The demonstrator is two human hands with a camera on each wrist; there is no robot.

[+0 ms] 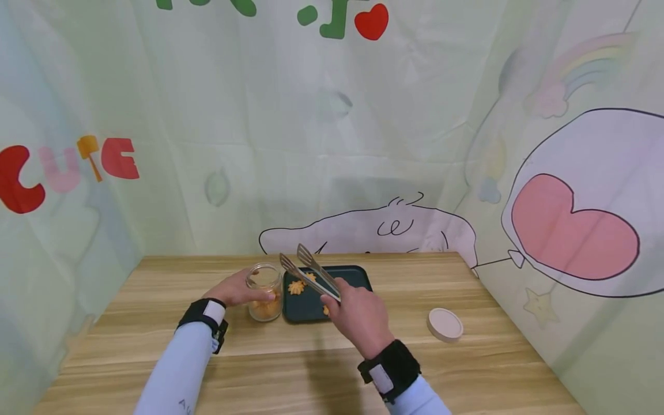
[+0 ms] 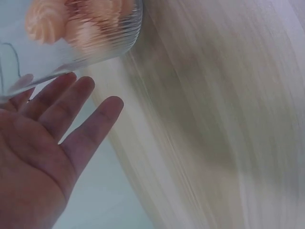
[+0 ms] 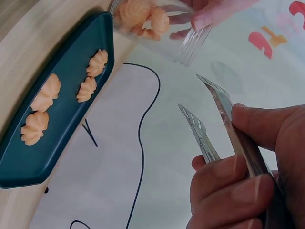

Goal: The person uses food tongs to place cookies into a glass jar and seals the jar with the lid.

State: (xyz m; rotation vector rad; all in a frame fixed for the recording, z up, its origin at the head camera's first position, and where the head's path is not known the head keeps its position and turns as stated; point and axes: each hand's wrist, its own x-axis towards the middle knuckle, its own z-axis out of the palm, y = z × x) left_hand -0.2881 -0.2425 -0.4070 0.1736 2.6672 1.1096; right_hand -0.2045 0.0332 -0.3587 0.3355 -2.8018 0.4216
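Note:
A clear glass jar (image 1: 266,280) with piped, shell-shaped cookies inside stands without a lid at the left of a dark teal tray (image 1: 303,311). My left hand (image 1: 236,289) holds the jar, thumb across its front and fingers on the far side. In the left wrist view, fingers (image 2: 90,129) spread beside the jar's wall. My right hand (image 1: 360,317) grips metal tongs (image 1: 321,272) above the tray. The tongs' tips are apart, with nothing between them. Several cookies (image 3: 44,93) lie on the tray in two pairs; in the head view the right hand hides some of them.
A round pale lid (image 1: 445,324) lies on the wooden table (image 1: 259,369), right of the tray. Printed cloth (image 1: 290,173) hangs behind the table and along both its sides.

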